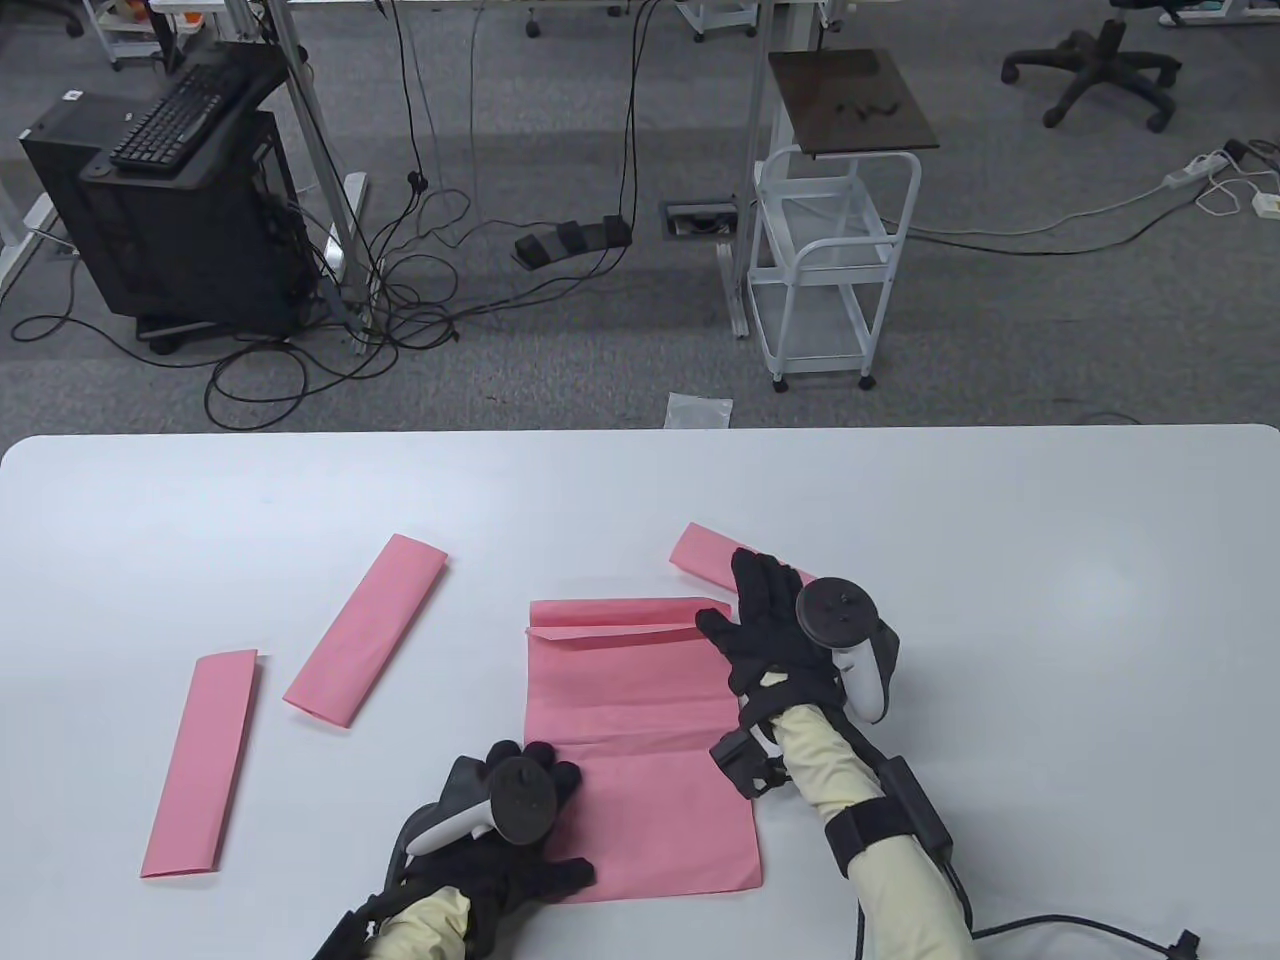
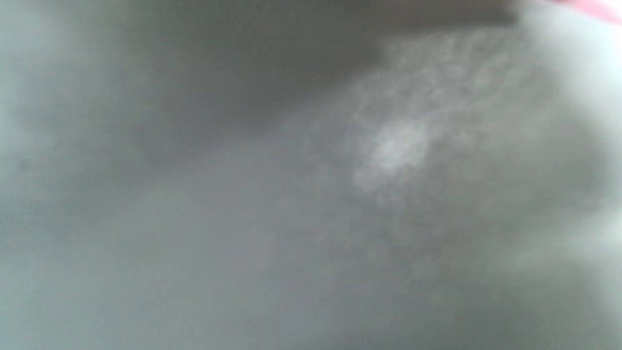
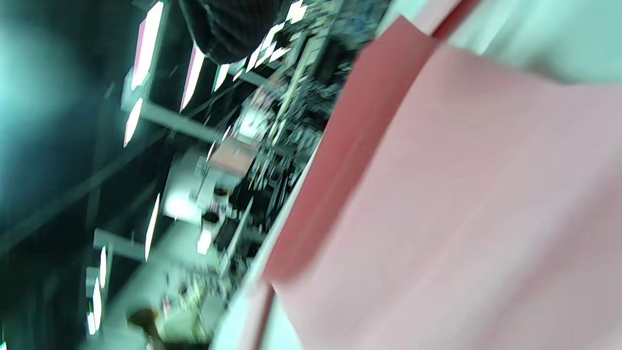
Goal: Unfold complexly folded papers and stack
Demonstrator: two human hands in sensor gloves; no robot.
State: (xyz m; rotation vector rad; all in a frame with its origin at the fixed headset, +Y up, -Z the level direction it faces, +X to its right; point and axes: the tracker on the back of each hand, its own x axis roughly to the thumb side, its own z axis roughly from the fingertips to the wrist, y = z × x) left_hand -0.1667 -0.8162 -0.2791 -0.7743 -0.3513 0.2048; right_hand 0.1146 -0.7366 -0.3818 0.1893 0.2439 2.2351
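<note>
White table point(image 1: 1050, 560) under me, grey carpet w/ cables, a white cart point(image 1: 835, 270) and a PC tower point(image 1: 170, 230) beyond.

Nearest: my left hand point(image 1: 520, 830) lies flat on the near-left corner of the half-opened pink sheet point(image 1: 640, 790), fingers straight and spread, pinning it, not gripping. Left wrist view is only grey blur, so nothing to confirm there.

Next out: my right hand point(image 1: 775, 630) is at the sheet's far-right edge, fingers mostly extended, thumb on the flap that's not yet opened. Can't tell if I'm pinching the flap or just pressing on it. Right wrist view shows pink paper close up w/ a darker folded band, blurred.

Just past my right fingers: another folded pink strip point(image 1: 705, 555), partly under my hand. Well to the left: two more folded strips, the closer one point(image 1: 200, 765) and the one further back point(image 1: 365, 630), both untouched.

Risks, as I judge them:
- Far flap is creased at a slant; pulling it quickly or off-axis could tear the thin paper at the crease.
- If left-hand pressure eases, the whole sheet prob. slides instead of unfolding.
- The strip under my right hand may get dragged or crumpled when I sweep the flap open.
- No stack spot yet; the flattened sheet could spring back at the folds.
</note>
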